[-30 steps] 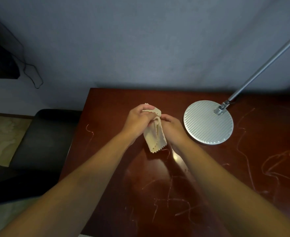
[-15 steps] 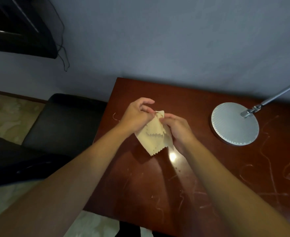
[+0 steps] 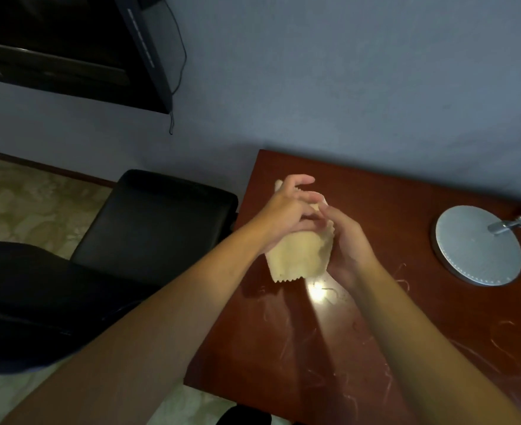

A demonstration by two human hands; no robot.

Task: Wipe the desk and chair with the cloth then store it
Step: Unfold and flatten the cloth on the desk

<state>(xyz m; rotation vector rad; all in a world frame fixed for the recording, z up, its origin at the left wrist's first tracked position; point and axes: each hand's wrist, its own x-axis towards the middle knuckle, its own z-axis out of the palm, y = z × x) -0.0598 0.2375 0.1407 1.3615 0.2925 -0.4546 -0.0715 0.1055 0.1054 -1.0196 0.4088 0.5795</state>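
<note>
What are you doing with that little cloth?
A person holds a small cream cloth between both hands above the reddish wooden desk. The left hand and right hand grip it together, as if folding it. The desk shows pale scratchy marks. A black chair stands beside the desk, and a round lamp base rests on it.

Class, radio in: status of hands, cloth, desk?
Both hands, left hand and right hand, gripping cloth above desk. Scratch marks on desk. Lamp base at right, clear of hands.
</note>
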